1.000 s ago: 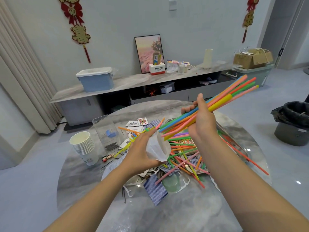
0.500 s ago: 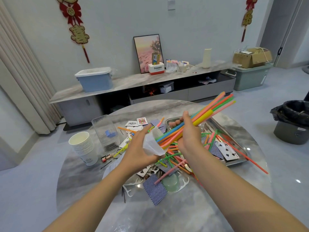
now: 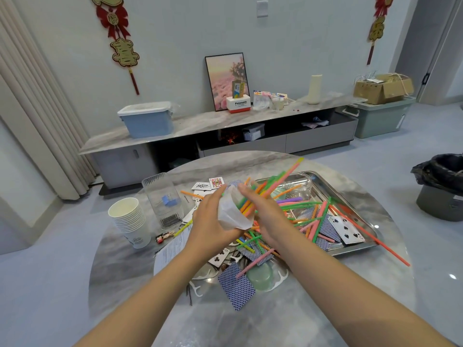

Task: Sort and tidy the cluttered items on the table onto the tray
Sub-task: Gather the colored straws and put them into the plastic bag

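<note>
My left hand (image 3: 213, 221) grips a white paper cup (image 3: 231, 212), tilted with its mouth toward the right. A bundle of coloured straws (image 3: 271, 189) pokes into the cup's mouth, with my right hand (image 3: 265, 214) wrapped round it; its far ends stick up over the metal tray (image 3: 360, 209). More straws and playing cards (image 3: 347, 229) lie in the tray. Loose straws (image 3: 253, 242), blue-backed cards (image 3: 236, 286) and floss picks are heaped on the round marble table (image 3: 140, 259) below my hands.
A stack of paper cups (image 3: 130, 222) and a clear plastic container (image 3: 164, 199) stand at the table's left. A green lid (image 3: 259, 278) lies near the front of the pile. A black-lined bin (image 3: 441, 186) stands on the floor at right.
My right hand has come down and leftward with the straw bundle, bringing its near end to the cup in my left hand. The bundle has dropped from high over the tray.
</note>
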`<action>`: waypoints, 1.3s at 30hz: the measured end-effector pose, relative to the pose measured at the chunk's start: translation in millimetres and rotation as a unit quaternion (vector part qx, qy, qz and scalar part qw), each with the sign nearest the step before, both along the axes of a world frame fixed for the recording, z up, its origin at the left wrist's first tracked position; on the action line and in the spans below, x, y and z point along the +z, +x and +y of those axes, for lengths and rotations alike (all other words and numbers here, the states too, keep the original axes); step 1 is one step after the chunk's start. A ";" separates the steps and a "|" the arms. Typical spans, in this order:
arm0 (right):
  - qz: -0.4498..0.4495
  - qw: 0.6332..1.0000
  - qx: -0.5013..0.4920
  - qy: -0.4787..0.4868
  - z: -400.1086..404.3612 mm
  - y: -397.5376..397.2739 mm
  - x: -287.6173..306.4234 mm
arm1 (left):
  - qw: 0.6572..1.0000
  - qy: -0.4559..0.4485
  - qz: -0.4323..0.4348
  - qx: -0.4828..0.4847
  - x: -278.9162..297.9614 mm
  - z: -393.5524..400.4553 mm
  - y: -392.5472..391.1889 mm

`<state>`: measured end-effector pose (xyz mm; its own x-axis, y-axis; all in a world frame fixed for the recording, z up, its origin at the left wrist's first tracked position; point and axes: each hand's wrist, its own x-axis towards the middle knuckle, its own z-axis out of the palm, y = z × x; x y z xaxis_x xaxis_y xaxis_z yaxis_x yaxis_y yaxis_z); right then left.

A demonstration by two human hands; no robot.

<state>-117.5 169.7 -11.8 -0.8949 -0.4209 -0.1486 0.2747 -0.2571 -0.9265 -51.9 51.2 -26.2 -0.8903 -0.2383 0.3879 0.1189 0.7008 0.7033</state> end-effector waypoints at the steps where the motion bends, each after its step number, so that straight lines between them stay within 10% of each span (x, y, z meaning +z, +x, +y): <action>1: 0.006 0.999 -0.031 -0.004 3.0 -2.8 2.1 | 1.000 -0.004 0.001 0.001 -0.3 -0.8 -0.6; 6: 0.141 0.972 -0.187 -0.010 16.8 -10.2 13.7 | 0.999 -0.046 -0.014 0.016 -3.2 -2.0 -2.4; 10: 0.208 0.958 -0.098 0.172 17.5 -6.4 13.7 | 0.997 -0.078 -0.021 0.006 -6.4 -1.8 -2.2; 24: 0.036 0.990 0.135 -0.020 13.9 -2.0 15.1 | 0.995 -0.096 0.004 0.006 -7.6 -2.7 -1.2; 31: 0.127 0.981 0.036 0.140 28.9 -23.3 7.7 | 0.998 0.001 0.042 0.055 22.4 -25.1 11.0; 34: 0.220 0.892 0.087 0.385 29.0 -23.2 -5.8 | 0.994 0.019 0.060 0.089 28.2 -41.7 17.1; 39: 0.362 0.645 0.213 0.639 28.0 -22.2 -39.8 | 0.996 -0.078 -0.006 0.042 11.1 -49.5 18.2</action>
